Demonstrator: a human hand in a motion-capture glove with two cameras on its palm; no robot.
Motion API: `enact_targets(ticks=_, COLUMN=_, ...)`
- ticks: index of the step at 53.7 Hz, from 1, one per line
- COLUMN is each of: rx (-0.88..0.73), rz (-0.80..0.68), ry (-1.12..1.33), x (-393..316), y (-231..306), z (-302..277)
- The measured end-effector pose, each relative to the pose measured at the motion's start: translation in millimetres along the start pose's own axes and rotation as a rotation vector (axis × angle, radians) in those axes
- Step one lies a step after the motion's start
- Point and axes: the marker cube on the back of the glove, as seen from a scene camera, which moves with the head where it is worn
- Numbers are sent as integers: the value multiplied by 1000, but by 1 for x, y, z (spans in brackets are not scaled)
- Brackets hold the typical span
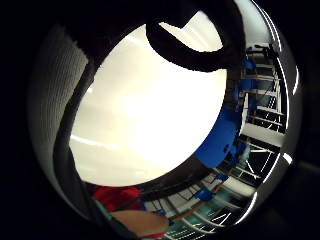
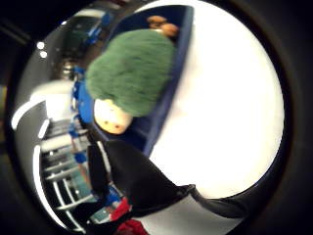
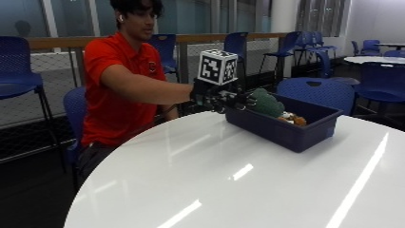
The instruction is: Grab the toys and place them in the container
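From the outside view I see my gloved right hand (image 3: 223, 100) reaching out over the near end of the blue bin (image 3: 284, 124), which sits on the white desk (image 3: 253, 185). A green plush toy (image 3: 267, 103) lies in the bin just beside my fingertips; I cannot tell whether they touch it, or how far the grip is open. An orange toy (image 3: 295, 120) lies further along in the bin. The thumb-side palm view shows the green toy (image 2: 132, 73) inside the bin (image 2: 161, 117).
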Motion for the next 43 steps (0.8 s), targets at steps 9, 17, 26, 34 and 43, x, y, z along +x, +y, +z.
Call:
enact_targets(ticks=9, rx=-11, rz=61, ry=51, x=38, y=22, z=26)
enact_targets(ticks=17, rx=-43, rz=115, ry=-6, x=67, y=41, z=47)
enact_targets(ticks=26, rx=-32, rz=130, ry=-69, x=86, y=56, z=55)
enact_targets(ticks=34, rx=-23, rz=134, ry=-95, x=95, y=69, z=56)
enact_targets(ticks=43, rx=-45, rz=130, ry=-101, x=102, y=78, z=60)
